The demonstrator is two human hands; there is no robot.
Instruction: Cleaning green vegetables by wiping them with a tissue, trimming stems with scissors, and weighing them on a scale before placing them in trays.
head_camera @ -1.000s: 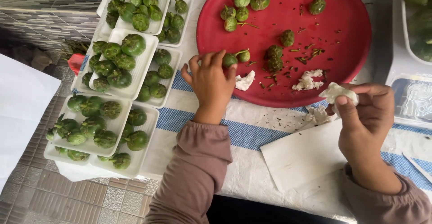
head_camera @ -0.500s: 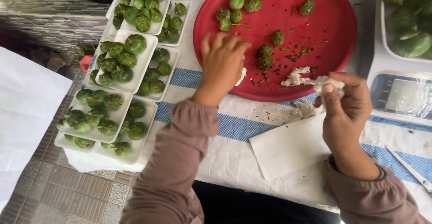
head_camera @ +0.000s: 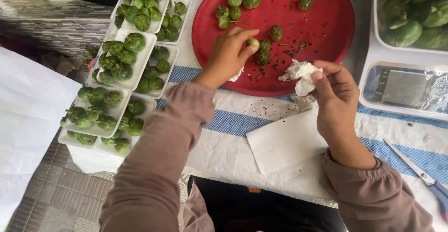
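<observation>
My left hand (head_camera: 227, 55) pinches a small round green eggplant (head_camera: 253, 42) between thumb and fingers, just over the near part of the big red round tray (head_camera: 322, 31). My right hand (head_camera: 333, 92) grips a crumpled white tissue (head_camera: 302, 73) at the tray's front edge. Several more small green eggplants (head_camera: 233, 6) and bits of stem lie scattered on the tray. Another scrap of white tissue (head_camera: 235, 76) peeks out under my left hand.
Stacked white foam trays (head_camera: 140, 69) filled with green eggplants line the left. A white sheet of paper (head_camera: 284, 141) lies on the blue-checked cloth. A white scale (head_camera: 406, 90) carries a bin of larger green vegetables (head_camera: 410, 8). Scissors (head_camera: 427, 178) rest at right.
My left hand picked an eggplant off the tray and lifted it toward the middle. My right hand moved the tissue left and inward, closer to the left hand. The camera shifted right.
</observation>
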